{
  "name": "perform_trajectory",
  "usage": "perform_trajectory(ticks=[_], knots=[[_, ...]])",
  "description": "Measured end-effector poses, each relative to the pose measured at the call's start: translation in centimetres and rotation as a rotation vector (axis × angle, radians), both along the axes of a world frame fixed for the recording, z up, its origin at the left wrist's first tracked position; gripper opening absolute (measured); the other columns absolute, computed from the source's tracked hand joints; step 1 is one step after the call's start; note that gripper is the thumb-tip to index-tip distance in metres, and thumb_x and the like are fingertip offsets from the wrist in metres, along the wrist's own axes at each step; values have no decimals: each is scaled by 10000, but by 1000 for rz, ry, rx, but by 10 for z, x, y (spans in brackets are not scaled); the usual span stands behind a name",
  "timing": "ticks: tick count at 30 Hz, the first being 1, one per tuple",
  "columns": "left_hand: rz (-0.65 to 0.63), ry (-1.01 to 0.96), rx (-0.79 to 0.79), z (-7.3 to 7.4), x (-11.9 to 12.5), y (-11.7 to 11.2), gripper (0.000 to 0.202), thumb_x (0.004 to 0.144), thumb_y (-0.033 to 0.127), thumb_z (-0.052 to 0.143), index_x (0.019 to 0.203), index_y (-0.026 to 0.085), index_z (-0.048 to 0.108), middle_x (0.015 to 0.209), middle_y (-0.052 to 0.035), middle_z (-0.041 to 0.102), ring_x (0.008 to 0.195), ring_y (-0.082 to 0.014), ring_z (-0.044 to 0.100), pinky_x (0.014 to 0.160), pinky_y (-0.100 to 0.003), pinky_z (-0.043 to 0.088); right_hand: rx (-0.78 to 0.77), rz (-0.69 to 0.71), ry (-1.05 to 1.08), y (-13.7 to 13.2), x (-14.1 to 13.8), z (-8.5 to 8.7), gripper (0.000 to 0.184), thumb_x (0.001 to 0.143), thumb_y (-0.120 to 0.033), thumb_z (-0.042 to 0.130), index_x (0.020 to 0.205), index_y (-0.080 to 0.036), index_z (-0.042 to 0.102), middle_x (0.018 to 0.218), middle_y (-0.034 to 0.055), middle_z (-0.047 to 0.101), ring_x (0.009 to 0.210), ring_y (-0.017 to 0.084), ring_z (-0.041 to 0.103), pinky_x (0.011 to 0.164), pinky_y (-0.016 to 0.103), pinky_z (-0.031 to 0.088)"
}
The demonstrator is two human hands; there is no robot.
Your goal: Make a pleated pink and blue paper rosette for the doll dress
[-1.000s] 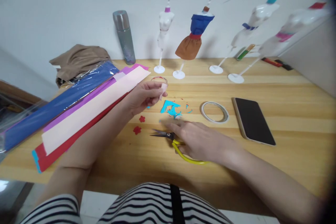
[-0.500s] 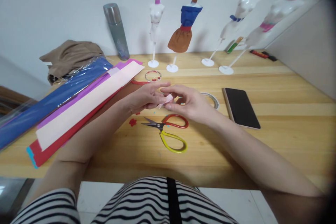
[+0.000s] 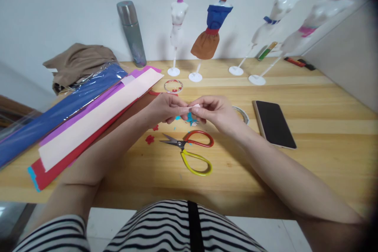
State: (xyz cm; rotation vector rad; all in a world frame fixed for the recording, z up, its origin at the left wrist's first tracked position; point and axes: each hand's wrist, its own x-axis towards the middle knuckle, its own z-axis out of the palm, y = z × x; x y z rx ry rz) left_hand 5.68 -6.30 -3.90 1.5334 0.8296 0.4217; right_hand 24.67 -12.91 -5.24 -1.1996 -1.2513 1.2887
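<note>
Between both hands is a small pale pink strip of paper [image 3: 195, 106]. My left hand [image 3: 168, 108] pinches one end of it, and my right hand [image 3: 214, 112] pinches the other, thumbs on top. The fingers hide much of the strip. Beneath the hands lie light blue scraps [image 3: 191, 117]. Nearer to me, scissors [image 3: 180, 144] with one red and one yellow handle lie spread on the table, blades pointing left. Small red flower-shaped cutouts [image 3: 150, 139] are left of the blades.
Sheets of coloured crepe-like paper [image 3: 100, 116] are stacked at left, beside brown cloth [image 3: 81, 63]. A flask [image 3: 132, 35] and several small mannequins [image 3: 211, 27] stand along the wall. A phone [image 3: 274, 124] lies at right, a tape roll [image 3: 241, 114] behind my right hand.
My hands have drawn level, and the pink strip now lies stretched between both pinches. The right fingers have closed in. The view has shifted slightly.
</note>
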Motion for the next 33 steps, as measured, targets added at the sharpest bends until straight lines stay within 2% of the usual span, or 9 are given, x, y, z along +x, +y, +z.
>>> perform_trajectory(ticks=[5, 10, 14, 17, 20, 22, 26, 29, 33], knots=[[-15, 42, -6, 1, 0, -1, 255, 879, 312, 766, 711, 121, 742, 411, 48, 522, 352, -27, 369, 382, -160, 246, -38, -64, -2, 3, 1, -6, 421, 629, -555, 918, 665, -209, 681, 571, -11, 636, 483, 96, 506, 455, 252, 426], [16, 66, 28, -3, 5, -6, 234, 833, 299, 794, 686, 133, 718, 507, 26, 631, 362, -28, 419, 378, -157, 285, -63, -59, -32, 2, -1, -10, 450, 628, -584, 911, 674, -218, 654, 548, -19, 612, 481, 107, 507, 473, 266, 434], [48, 93, -6, -7, 4, 0, 294, 896, 272, 707, 635, 140, 680, 390, 49, 500, 325, -31, 362, 369, -158, 244, -81, -43, -58, 4, -2, -13, 480, 610, -630, 897, 728, -215, 689, 525, -30, 591, 471, 112, 495, 470, 269, 427], [45, 109, -14, -8, 0, 8, 247, 877, 264, 699, 665, 140, 671, 528, 11, 616, 366, -37, 406, 382, -172, 266, -73, -11, -186, 9, 8, -12, 464, 681, -646, 842, 723, -208, 692, 543, -14, 611, 478, 118, 509, 474, 267, 422], [-14, 252, 97, -10, -5, 14, 213, 825, 288, 732, 677, 143, 682, 616, 0, 655, 411, -57, 445, 426, -201, 307, 19, -73, -493, 17, 33, -1, 308, 795, -488, 775, 715, -202, 697, 619, 12, 653, 554, 141, 549, 537, 282, 425], [-42, 389, 279, -13, -6, 15, 202, 799, 281, 745, 654, 149, 696, 576, 15, 607, 482, -84, 483, 492, -212, 321, 64, -110, -773, 22, 55, 8, 174, 820, -355, 747, 773, -189, 731, 684, 32, 683, 635, 162, 577, 606, 299, 417], [-131, 574, 611, -20, -7, 16, 295, 789, 188, 682, 509, 169, 590, 545, 5, 551, 603, -123, 511, 585, -243, 296, -7, -131, -1219, 25, 94, 19, 133, 850, -177, 639, 806, -144, 759, 794, 106, 732, 666, 163, 544, 652, 344, 368], [-122, 605, 693, -23, -8, 17, 305, 793, 189, 650, 506, 184, 546, 560, 2, 541, 621, -138, 504, 602, -251, 308, -155, -12, -1308, 27, 111, 16, 171, 791, -77, 624, 698, -161, 741, 681, 86, 717, 598, 149, 497, 641, 360, 341], [57, 497, 726, -18, -9, 18, 74, 788, 216, 659, 745, 191, 714, 703, -10, 659, 692, -153, 547, 652, -252, 379, -148, 33, -1180, 30, 121, 4, 233, 679, -7, 666, 524, -179, 696, 474, 24, 630, 471, 103, 431, 591, 344, 300]])
